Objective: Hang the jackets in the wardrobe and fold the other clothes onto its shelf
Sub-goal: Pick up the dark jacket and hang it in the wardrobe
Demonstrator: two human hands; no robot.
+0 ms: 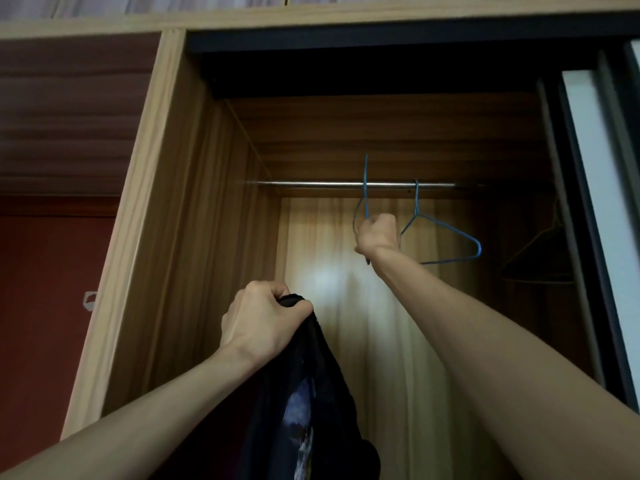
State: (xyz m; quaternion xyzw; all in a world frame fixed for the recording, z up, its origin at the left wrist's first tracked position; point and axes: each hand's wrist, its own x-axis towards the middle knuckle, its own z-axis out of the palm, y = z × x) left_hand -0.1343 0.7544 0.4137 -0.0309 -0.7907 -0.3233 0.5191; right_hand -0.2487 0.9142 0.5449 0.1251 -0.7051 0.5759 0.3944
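I look up into an open wooden wardrobe [194, 209] with a metal rail [311, 184] across it. My left hand [263, 320] grips the top of a black garment [311, 403] with a pale print, which hangs down below the fist. My right hand [377, 235] is raised under the rail and grips a blue wire hanger [365, 188] whose hook stands up past the rail. A second blue wire hanger [446, 240] hangs on the rail just right of that hand.
A dark hanger or garment [540, 261] hangs in shadow at the far right of the wardrobe. A sliding door edge [595, 188] borders the opening on the right. Red wall panels [52, 265] lie to the left of the wardrobe's side.
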